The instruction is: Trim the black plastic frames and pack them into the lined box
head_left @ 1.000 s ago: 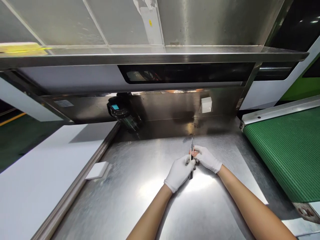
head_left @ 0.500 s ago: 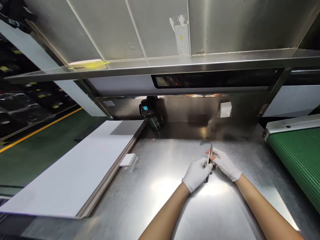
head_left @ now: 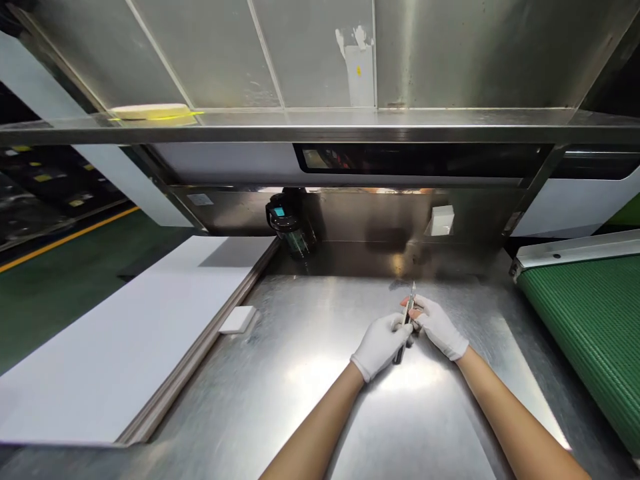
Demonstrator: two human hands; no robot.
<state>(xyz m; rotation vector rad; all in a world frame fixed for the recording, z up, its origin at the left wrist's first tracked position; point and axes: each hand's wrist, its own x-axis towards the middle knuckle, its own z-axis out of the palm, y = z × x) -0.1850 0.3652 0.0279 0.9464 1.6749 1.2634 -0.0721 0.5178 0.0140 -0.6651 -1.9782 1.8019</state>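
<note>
Two gloved hands (head_left: 383,343) (head_left: 440,327), one knife (head_left: 406,321), one white block (head_left: 238,319), one conveyor belt (head_left: 590,320).

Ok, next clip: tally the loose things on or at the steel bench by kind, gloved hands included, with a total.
Gloved hands: 2, left hand and right hand
Slim bladed tool held between them: 1
Small white blocks: 2, flat white block by the left rail, white box at the back wall
Dark jar with a blue label: 1
Total: 6
</note>
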